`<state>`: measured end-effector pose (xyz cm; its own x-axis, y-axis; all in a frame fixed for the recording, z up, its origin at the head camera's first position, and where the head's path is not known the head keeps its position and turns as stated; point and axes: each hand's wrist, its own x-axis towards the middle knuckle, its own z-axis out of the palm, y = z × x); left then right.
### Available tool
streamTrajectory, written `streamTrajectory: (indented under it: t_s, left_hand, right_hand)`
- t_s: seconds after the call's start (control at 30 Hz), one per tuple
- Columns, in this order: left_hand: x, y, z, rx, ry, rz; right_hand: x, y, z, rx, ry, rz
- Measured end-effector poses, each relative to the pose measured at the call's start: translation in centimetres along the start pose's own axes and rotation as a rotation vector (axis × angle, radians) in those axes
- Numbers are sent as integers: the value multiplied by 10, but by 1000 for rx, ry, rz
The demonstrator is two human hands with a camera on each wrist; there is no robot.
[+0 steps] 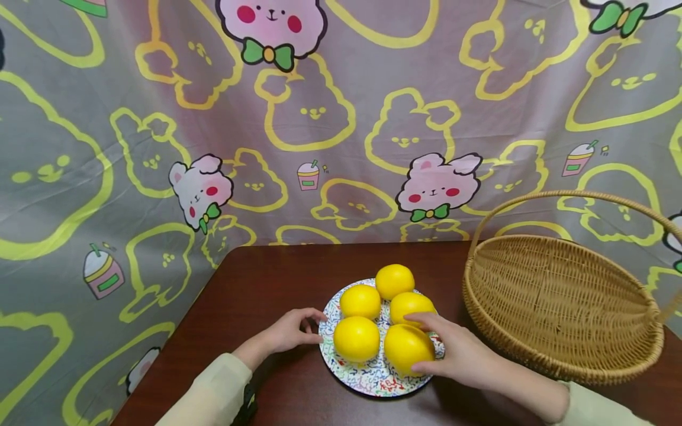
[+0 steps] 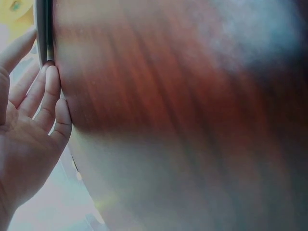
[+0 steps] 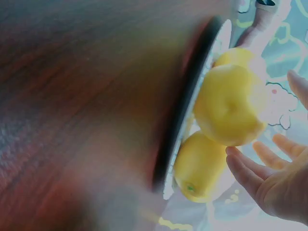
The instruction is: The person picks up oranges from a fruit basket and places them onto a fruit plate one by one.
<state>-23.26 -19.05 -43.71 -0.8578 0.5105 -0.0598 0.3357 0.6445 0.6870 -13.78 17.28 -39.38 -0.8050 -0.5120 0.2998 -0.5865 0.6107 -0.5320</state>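
Several yellow lemons sit together on a round white plate [image 1: 367, 381] with a multicoloured scribble pattern. At the plate's left rim is my left hand [image 1: 292, 330], fingers loosely bent; its fingertips reach the dark edge in the left wrist view. My right hand [image 1: 458, 350] is at the front-right lemon [image 1: 406, 350], thumb on its near side and fingers on its far side in the head view. In the right wrist view, the spread fingers [image 3: 250, 175] stand beside that lemon [image 3: 228, 106], and the thumb is apart from it. A front-left lemon [image 1: 357, 338] lies nearer my left hand.
A woven wicker basket [image 1: 559, 296] with a tall arched handle stands right of the plate, tilted toward me. Dark reddish-brown wood forms the table [image 1: 272, 278]. Behind it hangs a grey curtain [image 1: 346, 165] printed with cartoon rabbits and bears.
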Motion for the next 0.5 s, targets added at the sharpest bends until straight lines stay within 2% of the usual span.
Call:
streamTrajectory:
  t_s: [0.5]
  left_hand:
    - [-1,2,-5,14,-29,8]
  right_hand:
    - [-3,-17,-34,-2,61,34]
